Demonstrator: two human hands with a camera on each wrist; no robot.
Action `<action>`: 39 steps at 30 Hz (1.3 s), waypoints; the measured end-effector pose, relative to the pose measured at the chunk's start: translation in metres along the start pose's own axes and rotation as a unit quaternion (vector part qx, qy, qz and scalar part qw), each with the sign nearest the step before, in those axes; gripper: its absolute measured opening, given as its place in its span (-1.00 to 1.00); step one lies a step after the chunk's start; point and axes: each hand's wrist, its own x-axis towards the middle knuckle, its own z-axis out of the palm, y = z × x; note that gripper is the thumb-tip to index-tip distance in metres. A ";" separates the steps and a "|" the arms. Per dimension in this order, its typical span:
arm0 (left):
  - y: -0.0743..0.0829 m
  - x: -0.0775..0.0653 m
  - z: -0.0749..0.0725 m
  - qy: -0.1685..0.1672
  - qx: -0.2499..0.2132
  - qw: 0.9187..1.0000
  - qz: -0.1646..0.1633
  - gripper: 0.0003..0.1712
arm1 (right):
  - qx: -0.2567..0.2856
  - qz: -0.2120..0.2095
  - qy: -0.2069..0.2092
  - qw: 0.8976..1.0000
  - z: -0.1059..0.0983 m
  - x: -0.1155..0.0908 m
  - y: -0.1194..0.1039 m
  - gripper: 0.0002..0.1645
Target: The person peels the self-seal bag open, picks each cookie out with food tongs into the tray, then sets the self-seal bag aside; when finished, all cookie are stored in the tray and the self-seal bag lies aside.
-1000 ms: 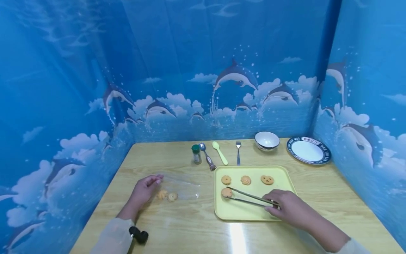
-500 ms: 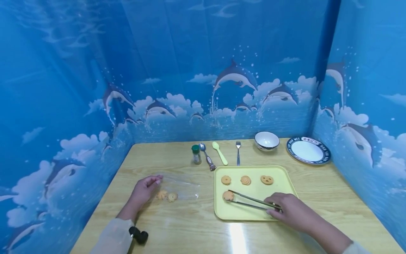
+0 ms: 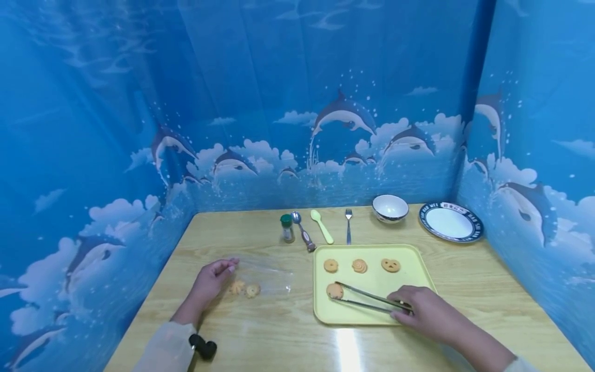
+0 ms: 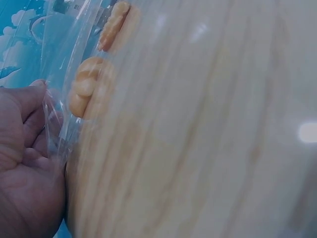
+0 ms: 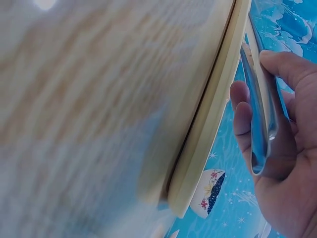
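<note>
My left hand (image 3: 210, 281) pinches the edge of a clear plastic bag (image 3: 274, 279) lying on the table. Two cookies (image 3: 252, 291) show through the bag, also visible as ridged cookies (image 4: 86, 87) in the left wrist view. In my right hand (image 3: 425, 312) are metal tongs (image 5: 280, 161), held between thumb and fingers. The tongs' tips stand on either side of a round cookie (image 3: 334, 290) at the left of the yellow tray (image 3: 372, 316). Whether both tips touch that cookie I cannot tell. Along the tray's back row lie a flower-shaped cookie (image 3: 331, 265), a swirl cookie (image 3: 359, 266) and a face cookie (image 3: 390, 265).
Behind the tray are a green-capped shaker (image 3: 287, 229), a metal spoon (image 3: 303, 232), a pale green spoon (image 3: 322, 226) and a fork (image 3: 348, 226). A white bowl (image 3: 390, 208) and a dark-rimmed plate (image 3: 451, 222) stand at the back right. Dolphin-print curtains (image 3: 260, 129) surround the table.
The tongs and the round cookie have shifted slightly toward me and to the right on the tray. Their tips look a little wider apart. My left hand and the bag stay put.
</note>
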 end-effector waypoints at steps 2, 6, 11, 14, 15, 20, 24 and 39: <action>-0.001 0.000 0.000 0.001 -0.001 1.000 0.000 -0.72 | 0.000 0.006 -0.002 1.000 0.000 0.000 0.000 -0.67; -0.002 0.000 0.001 0.004 -0.004 1.000 0.000 -0.73 | 0.001 0.026 -0.010 1.000 -0.004 0.001 -0.001 -0.66; -0.003 -0.001 0.002 0.004 -0.006 1.000 -0.002 -0.74 | 0.011 0.035 -0.014 0.999 -0.010 0.009 -0.006 -0.64; -0.004 -0.001 0.002 0.004 -0.005 1.000 -0.002 -0.75 | 0.015 0.031 -0.013 0.999 -0.011 0.016 -0.010 -0.64; -0.004 -0.001 0.002 0.004 -0.005 1.000 -0.001 -0.75 | 0.016 0.028 -0.012 0.999 -0.011 0.019 -0.011 -0.64; -0.002 -0.003 0.003 -0.001 -0.014 1.000 0.004 -0.75 | 0.016 0.002 -0.007 1.000 -0.007 0.035 -0.019 -0.69; -0.001 -0.004 0.004 -0.001 -0.012 1.000 0.006 -0.76 | 0.024 -0.015 -0.002 1.000 -0.003 0.048 -0.025 -0.70; 0.002 -0.001 0.000 0.003 -0.013 1.000 0.003 -0.75 | 0.018 -0.059 -0.050 0.997 0.021 0.111 -0.057 -0.71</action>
